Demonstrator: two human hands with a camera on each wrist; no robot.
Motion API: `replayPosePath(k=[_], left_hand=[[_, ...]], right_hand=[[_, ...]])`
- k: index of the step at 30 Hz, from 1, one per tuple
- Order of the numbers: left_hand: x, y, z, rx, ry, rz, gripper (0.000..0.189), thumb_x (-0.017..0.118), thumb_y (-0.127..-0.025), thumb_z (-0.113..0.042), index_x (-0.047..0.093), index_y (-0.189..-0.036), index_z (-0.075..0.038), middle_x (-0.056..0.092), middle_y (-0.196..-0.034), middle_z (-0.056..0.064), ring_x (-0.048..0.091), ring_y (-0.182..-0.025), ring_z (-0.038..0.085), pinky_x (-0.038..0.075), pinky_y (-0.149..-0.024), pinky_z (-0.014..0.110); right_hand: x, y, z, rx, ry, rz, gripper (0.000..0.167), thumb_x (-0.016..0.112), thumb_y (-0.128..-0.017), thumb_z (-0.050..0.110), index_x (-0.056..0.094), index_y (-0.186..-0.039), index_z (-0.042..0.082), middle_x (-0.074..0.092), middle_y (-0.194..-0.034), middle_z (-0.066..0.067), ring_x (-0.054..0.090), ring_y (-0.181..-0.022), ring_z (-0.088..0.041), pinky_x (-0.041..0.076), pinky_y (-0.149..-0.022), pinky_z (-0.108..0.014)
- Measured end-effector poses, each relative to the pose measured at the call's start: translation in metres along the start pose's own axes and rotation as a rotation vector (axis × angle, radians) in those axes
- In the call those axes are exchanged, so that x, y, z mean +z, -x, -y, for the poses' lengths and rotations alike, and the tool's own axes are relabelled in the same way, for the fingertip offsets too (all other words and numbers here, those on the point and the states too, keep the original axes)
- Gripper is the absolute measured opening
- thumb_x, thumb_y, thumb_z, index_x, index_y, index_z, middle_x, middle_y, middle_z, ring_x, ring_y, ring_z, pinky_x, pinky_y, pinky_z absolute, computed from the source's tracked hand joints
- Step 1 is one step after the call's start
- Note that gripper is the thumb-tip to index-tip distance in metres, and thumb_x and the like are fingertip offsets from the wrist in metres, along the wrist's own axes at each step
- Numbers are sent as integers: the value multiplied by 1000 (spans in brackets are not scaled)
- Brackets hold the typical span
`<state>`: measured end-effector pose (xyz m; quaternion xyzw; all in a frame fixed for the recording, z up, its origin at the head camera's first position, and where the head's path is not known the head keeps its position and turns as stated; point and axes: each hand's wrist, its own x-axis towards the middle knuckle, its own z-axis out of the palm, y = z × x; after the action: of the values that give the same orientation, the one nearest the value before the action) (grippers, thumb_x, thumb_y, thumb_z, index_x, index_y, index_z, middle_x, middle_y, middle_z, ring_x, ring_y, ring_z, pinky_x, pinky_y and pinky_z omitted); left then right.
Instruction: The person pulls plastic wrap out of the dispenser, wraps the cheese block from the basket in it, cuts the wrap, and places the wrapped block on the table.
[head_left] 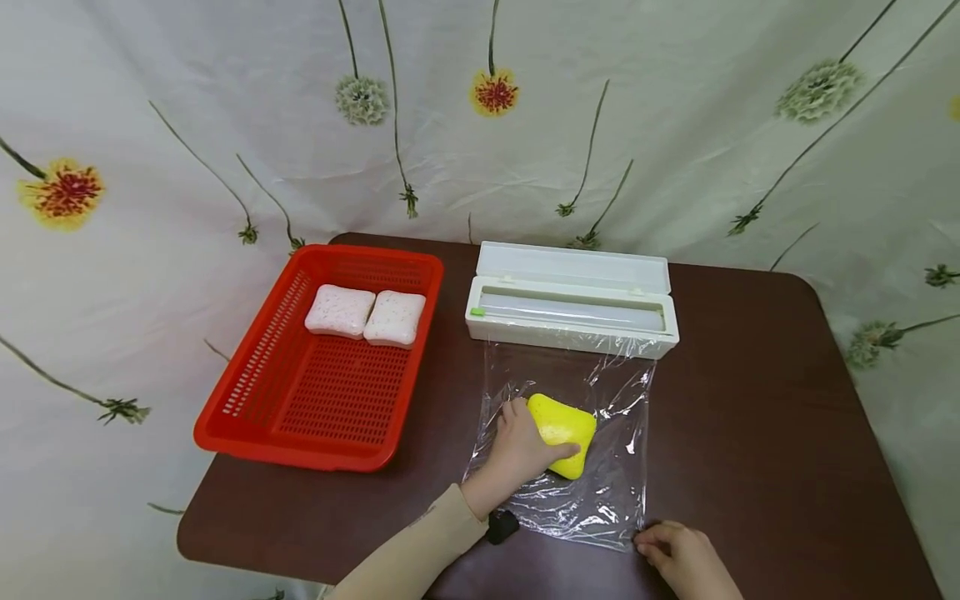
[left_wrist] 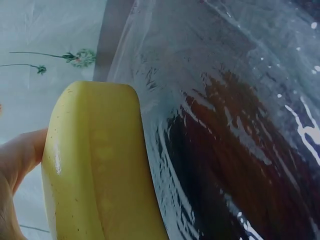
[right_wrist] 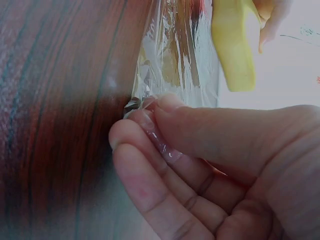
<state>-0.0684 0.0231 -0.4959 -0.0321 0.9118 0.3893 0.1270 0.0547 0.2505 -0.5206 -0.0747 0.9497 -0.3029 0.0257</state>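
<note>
On my head feed I record the yellow block [head_left: 564, 419] clamped between thumb and fingers of the left hand [head_left: 521, 443], over clear film [head_left: 611, 493] (contact unconfirmed); fingers of the right hand [head_left: 681, 554] pinch the film's near corner.

Basket [head_left: 296, 454] left, box [head_left: 555, 337] right, film [head_left: 611, 492] before box

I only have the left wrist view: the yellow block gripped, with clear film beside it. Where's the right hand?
Observer: The right hand is pinching the near right corner of the film.
Operator: What's at the film's far end?
Observer: A white box, its lid open and a roll inside.
Operator: Anything left of that?
Observer: A red basket, with two white blocks side by side in it.
</note>
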Motion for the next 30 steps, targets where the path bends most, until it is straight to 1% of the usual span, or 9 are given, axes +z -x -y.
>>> replayPosePath(k=[5,7,12,16,20,23,25,27,30], left_hand=[[9,-1,1,-32,-10,-6,98,91,-62,-46,37,-125,5,42,-106,15,45,-91,28,48,-70,38],[12,-2,3,-34,-22,-15,98,91,-62,-48,37,-124,5,41,-106,15,46,-90,28,48,-70,37],[14,-2,5,-33,-71,-38,101,90,-62,-51,36,-124,6,41,-108,17,48,-90,29,51,-72,39],[14,-1,6,-45,-139,-35,104,88,-61,-57,37,-125,7,43,-109,19,50,-90,30,52,-71,41],[13,-1,6,-42,-245,-39,104,83,-62,-65,39,-124,6,46,-107,20,51,-87,30,51,-69,43],[14,-1,7,-34,-315,-46,106,80,-62,-71,41,-125,6,49,-107,21,51,-89,31,51,-70,43],[13,-1,8,-28,-341,-44,108,77,-61,-74,41,-125,5,49,-108,20,51,-92,31,50,-70,42],[12,-1,10,-20,-335,-31,108,77,-61,-75,41,-125,5,49,-108,19,49,-93,31,49,-70,42],[5,0,15,6,-291,5,104,76,-64,-72,42,-125,4,48,-108,18,46,-95,31,46,-75,45]], right_hand=[[2,-1,1,18,6,21,13,82,-74,5,73,-73,15,67,-71,9,53,-65,4,49,-61,-25],[2,-2,1,30,9,36,12,82,-74,6,73,-73,15,67,-72,8,53,-65,4,49,-61,-25],[2,-2,2,34,17,36,13,82,-73,6,73,-72,14,66,-72,8,53,-64,3,48,-61,-25],[2,-2,2,30,23,17,14,83,-72,5,73,-71,15,66,-70,9,52,-63,4,48,-60,-25],[2,-2,3,32,26,14,14,82,-73,5,72,-71,15,65,-70,9,51,-63,4,48,-60,-25],[1,-3,3,45,27,22,13,82,-74,6,73,-72,15,65,-70,9,51,-63,4,48,-60,-25],[0,-3,3,46,28,21,13,82,-73,6,73,-72,15,65,-70,9,51,-63,3,48,-60,-25],[1,-3,3,37,31,14,13,83,-73,6,73,-72,15,65,-70,9,51,-63,4,48,-60,-25],[1,-3,3,16,35,-2,15,83,-72,5,73,-71,15,65,-70,9,52,-63,5,48,-59,-24]])
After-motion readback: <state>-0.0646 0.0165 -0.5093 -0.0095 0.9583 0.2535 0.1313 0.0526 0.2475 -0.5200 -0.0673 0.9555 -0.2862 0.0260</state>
